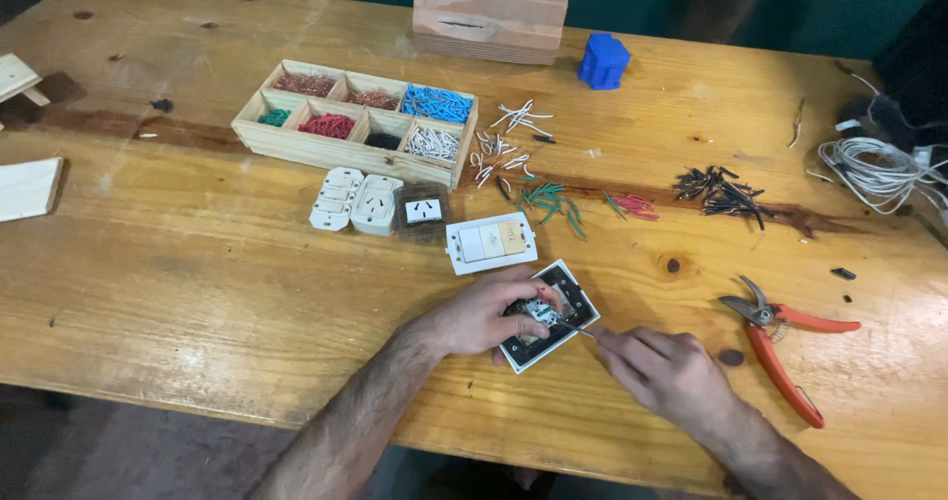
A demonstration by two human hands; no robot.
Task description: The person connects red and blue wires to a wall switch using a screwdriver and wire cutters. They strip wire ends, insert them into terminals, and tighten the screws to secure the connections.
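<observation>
My left hand (484, 314) grips a black-and-white wall switch frame (565, 307) lying face down on the wooden table (197, 263), fingers curled over its near edge. My right hand (662, 367) is closed on a thin metal tool, likely a small screwdriver (585, 331), whose tip touches the frame's right side. Just beyond the frame lies a white switch plate (491, 242) with three keys.
Orange-handled pliers (785, 347) lie to the right. A wooden divided tray (355, 120) of coloured wire bits sits beyond, with white sockets (355, 202), loose wire pieces (553, 199), black wire scraps (721, 192), a blue plastic block (603, 61), a wooden box (491, 11) and white cable (879, 169).
</observation>
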